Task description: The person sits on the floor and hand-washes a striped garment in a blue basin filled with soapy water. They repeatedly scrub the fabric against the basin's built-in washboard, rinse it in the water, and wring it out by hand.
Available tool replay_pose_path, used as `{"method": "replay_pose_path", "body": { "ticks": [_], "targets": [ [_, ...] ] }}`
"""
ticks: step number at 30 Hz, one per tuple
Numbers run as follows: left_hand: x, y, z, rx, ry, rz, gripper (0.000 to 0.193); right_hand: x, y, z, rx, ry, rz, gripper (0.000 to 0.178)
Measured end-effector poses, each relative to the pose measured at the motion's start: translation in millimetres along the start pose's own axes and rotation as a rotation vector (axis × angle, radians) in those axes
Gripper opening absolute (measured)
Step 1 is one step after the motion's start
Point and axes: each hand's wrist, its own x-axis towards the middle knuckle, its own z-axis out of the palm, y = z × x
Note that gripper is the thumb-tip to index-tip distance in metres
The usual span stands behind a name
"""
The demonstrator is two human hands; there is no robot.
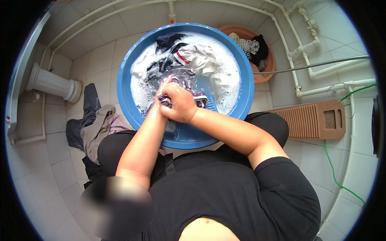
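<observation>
Over the near half of a big blue basin (122,86) of sudsy water, my two hands press together around a dark purple-and-white striped garment (200,99). My right hand (181,103) is closed, with a fold of the striped cloth bunched out beside its thumb. My left hand (161,90) lies against it from the left, its fingers partly covered by the right one. More of the striped cloth trails into the water. Behind it float a white garment with a red-edged band (197,55) and a dark garment (168,42), both among foam. A blue ridged washboard (207,90) shows partly under the water.
An orange basin (268,68) of clothes stands behind at the right. A brown washboard (307,120) lies right of my knee, near a green cord (333,172). Clothes (96,124) lie on the tiles at left, near a white pedestal (54,83). White pipes (291,60) line the walls.
</observation>
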Motion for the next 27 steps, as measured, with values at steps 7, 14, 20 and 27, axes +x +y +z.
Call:
{"method": "replay_pose_path", "body": {
  "ticks": [7, 14, 20, 27],
  "targets": [
    [-27, -8, 59, 0.087, 0.107, -0.096, 0.038, 9, 104, -31, -0.252, 0.064, 0.66, 0.034],
    [-46, 41, 84, -0.101, -0.154, 0.039, 0.052, -16, 121, -55, 0.138, -0.04, 0.652, 0.049],
    [-57, 61, 89, -0.216, -0.457, 0.113, 0.057, -3, 66, -46, 0.65, -0.475, 0.614, 0.06],
    [-33, 66, 51, 0.565, 0.122, 0.278, 0.025, 28, 52, -88, 1.062, -0.3, 0.945, 0.027]
  ]
}}
